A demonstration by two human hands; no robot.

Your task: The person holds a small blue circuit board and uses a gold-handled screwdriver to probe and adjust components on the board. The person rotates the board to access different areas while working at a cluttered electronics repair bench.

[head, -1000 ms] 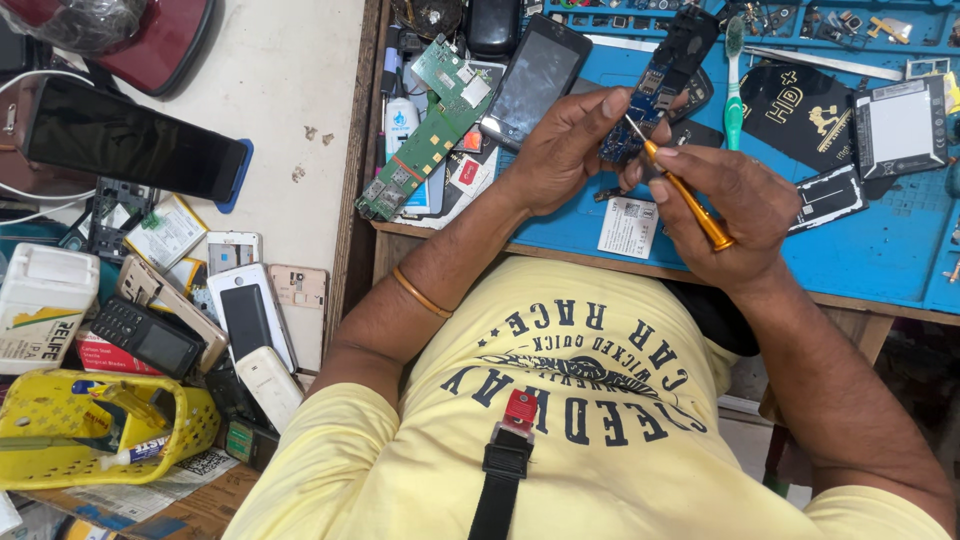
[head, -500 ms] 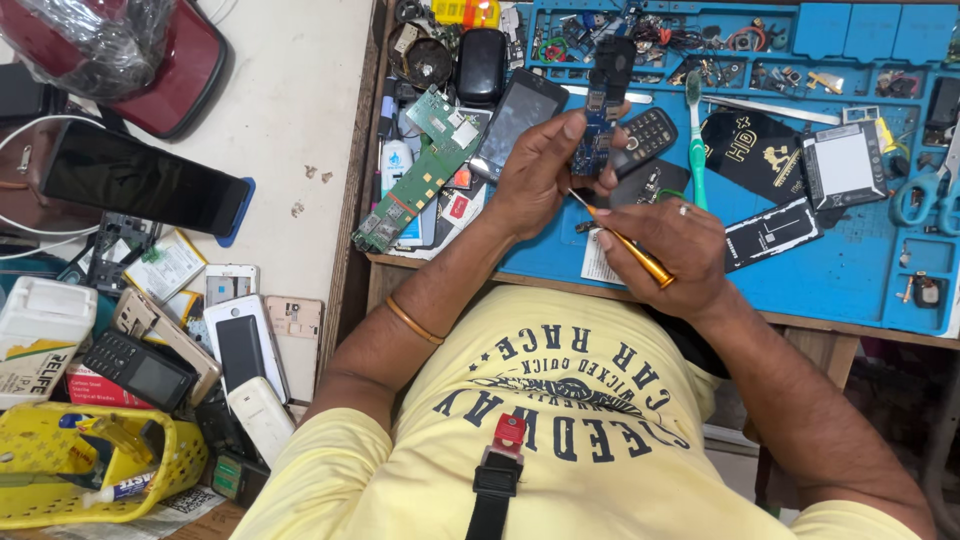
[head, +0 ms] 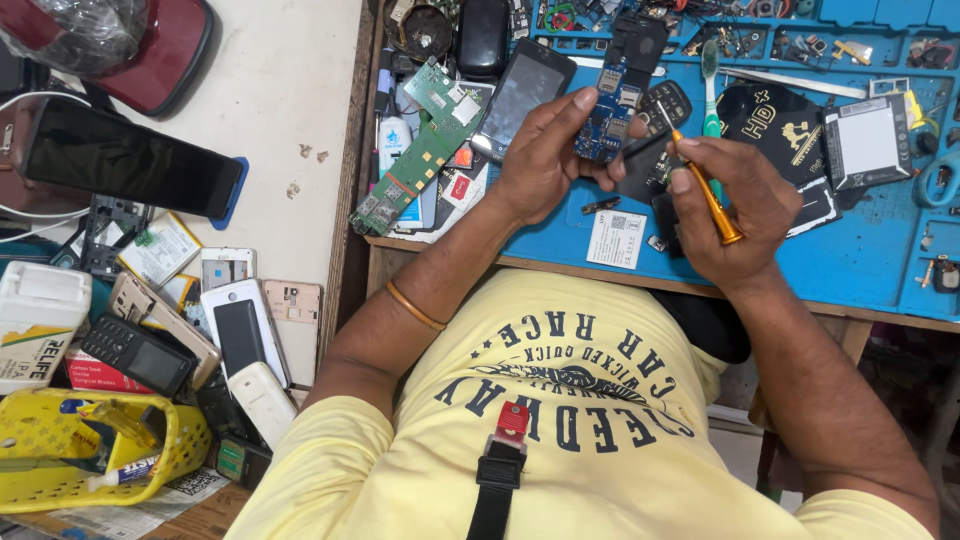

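Blue repair mat under left hand clasping circuit board, right hand gripping screwdriver.

circuit board lies left of the left hand; toothbrush behind the right hand.

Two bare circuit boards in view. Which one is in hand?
The short blue board, pinched in the left hand, with the right hand's orange-handled screwdriver tip beside it. The long green board lies untouched, slanting across the bench's left edge.
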